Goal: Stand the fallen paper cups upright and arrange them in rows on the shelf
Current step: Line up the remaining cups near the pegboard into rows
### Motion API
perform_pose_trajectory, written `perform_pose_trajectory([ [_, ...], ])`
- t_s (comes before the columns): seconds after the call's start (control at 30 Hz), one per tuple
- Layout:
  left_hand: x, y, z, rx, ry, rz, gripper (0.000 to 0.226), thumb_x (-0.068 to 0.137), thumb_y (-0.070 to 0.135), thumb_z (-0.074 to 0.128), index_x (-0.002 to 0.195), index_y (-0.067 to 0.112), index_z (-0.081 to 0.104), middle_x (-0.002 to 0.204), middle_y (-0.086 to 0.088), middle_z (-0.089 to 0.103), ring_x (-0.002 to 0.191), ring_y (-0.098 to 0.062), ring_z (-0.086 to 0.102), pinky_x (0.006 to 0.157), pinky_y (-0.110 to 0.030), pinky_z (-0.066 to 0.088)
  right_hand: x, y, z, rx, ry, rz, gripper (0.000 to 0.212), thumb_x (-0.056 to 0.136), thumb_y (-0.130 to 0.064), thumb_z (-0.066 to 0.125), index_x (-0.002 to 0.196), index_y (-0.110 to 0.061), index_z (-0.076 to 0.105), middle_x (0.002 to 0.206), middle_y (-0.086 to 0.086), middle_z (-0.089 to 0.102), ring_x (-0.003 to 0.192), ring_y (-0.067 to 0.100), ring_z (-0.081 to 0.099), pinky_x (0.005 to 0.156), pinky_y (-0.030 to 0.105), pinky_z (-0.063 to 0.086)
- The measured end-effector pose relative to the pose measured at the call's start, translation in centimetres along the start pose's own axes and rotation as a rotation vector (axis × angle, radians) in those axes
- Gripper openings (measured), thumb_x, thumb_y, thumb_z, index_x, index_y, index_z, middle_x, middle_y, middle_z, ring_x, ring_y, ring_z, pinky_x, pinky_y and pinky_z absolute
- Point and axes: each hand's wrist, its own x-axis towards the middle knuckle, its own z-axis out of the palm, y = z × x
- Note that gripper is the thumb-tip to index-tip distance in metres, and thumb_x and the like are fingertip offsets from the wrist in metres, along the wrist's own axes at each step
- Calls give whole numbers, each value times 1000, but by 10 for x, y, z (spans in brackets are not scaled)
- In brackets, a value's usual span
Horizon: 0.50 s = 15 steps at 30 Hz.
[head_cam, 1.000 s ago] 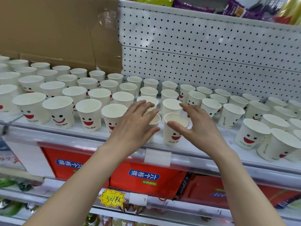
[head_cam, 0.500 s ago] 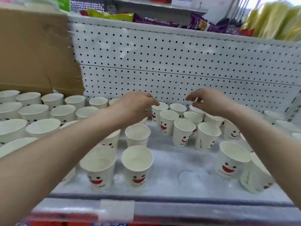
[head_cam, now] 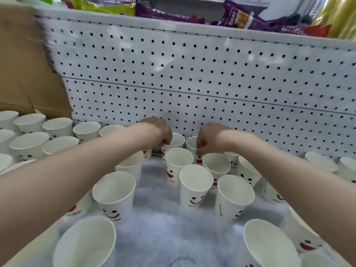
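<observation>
Two twelve-o'clock rims are pinched: left hand point(head_cam: 159, 132) on a white smiley-printed paper cup point(head_cam: 177, 140), right hand point(head_cam: 207, 139) on its neighbour point(head_cam: 190, 143). All visible cups stand upright; nine o'clock rows point(head_cam: 28, 143) look tidy, middle cups point(head_cam: 194, 182) need aligning.

Single head-worn wide-angle view, close above shelf point(head_cam: 173, 237), facing forward-down toward pegboard back wall point(head_cam: 192, 83).

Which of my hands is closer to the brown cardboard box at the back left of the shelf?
Left. The left hand holds a back-row cup by its rim, right of the cardboard box; the right hand pinches the neighbouring cup, farther right.
</observation>
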Motion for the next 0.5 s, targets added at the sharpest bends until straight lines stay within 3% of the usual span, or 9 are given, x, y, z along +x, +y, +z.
perform_pose_trajectory([
  [0.2,0,8,1,48,120,110,6,85,18,60,83,20,64,72,1,50,64,-23,50,53,-22,31,-15,15,4,35,9,59,42,81,-28,70,47,-19,48,48,-5,41,50,17,40,48,25,31],
  [0.37,4,13,3,9,136,133,7,87,20,57,81,18,62,70,-1,46,63,-24,45,56,-24,33,-18,19,7,83,32,79,30,82,-29,70,55,-21,58,52,-5,47,53,17,44,49,23,33],
  [0.5,2,12,6,10,158,156,14,88,21,56,75,15,56,65,-1,39,61,-25,42,54,-25,30,-12,15,9,91,43,71,40,81,-26,70,50,-15,47,49,-2,37,50,19,36,49,25,29],
])
